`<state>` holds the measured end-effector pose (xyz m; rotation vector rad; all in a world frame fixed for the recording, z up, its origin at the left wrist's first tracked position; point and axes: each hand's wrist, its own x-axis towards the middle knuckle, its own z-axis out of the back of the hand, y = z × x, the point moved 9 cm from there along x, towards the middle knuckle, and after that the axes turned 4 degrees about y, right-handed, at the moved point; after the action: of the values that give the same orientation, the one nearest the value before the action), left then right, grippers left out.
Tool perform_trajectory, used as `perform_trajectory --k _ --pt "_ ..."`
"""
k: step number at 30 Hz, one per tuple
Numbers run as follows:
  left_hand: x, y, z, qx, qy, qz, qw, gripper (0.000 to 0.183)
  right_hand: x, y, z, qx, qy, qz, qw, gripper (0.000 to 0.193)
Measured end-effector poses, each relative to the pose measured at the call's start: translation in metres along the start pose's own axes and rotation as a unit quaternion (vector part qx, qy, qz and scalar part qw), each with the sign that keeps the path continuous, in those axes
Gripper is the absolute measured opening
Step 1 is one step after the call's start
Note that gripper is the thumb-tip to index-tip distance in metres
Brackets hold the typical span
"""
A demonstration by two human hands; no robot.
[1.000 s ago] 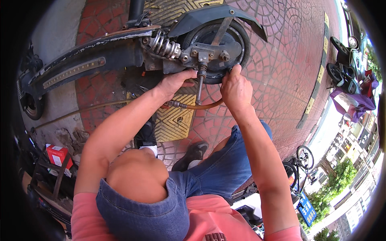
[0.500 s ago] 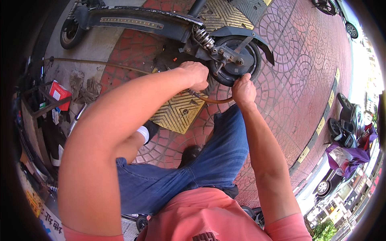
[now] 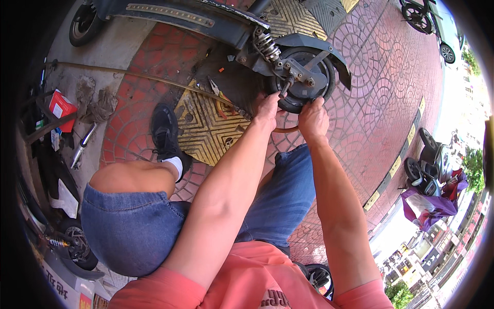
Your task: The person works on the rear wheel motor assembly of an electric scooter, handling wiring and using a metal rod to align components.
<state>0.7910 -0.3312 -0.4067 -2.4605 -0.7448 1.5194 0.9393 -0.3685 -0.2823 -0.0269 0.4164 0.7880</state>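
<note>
An electric scooter lies across the top of the view, its black rear wheel toward me under a dark mudguard. My left hand is closed around the left lower edge of the tyre, close to the axle bolt. At the bottom of the same tyre, my right hand is closed on the end of a thin brownish hose. The hose curves between the hands and passes behind my left hand. My fingers hide the hose's tip and where it meets the wheel.
A long stretch of air hose crosses the paving from the left. Small tools lie on a yellow ribbed ramp plate near my black shoe. At left are a red box and rags; parked motorbikes stand right.
My left hand has moved right, from beside the wheel onto the tyre's edge, and my left arm has straightened. My right hand stays at the tyre's bottom. The view has shifted slightly.
</note>
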Motion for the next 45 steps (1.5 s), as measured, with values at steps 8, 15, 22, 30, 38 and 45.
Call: perform_trajectory --k 8,15,22,30,38,45 --pt "-0.006 -0.003 -0.002 0.061 -0.048 0.002 0.997 0.050 0.009 -0.016 -0.005 0.013 -0.009 0.028 0.999 0.028" --pt "0.006 -0.014 0.007 0.160 -0.117 -0.047 0.979 0.050 0.010 -0.017 -0.010 0.096 0.021 0.036 0.994 0.032" --pt "0.003 -0.021 0.009 0.184 -0.107 0.004 0.977 0.055 0.010 -0.011 -0.013 0.127 0.056 0.031 0.990 0.030" --pt "-0.021 -0.049 0.003 0.256 -0.116 -0.033 0.959 0.053 0.012 -0.017 -0.010 0.065 -0.004 0.028 0.997 0.033" --pt "0.003 -0.026 0.007 0.227 -0.113 -0.015 0.967 0.053 0.013 -0.014 -0.009 0.033 -0.020 0.040 0.998 0.033" --pt "0.016 -0.021 0.014 0.204 -0.123 -0.098 0.966 0.048 0.011 -0.005 -0.011 0.046 0.009 0.031 0.998 0.032"
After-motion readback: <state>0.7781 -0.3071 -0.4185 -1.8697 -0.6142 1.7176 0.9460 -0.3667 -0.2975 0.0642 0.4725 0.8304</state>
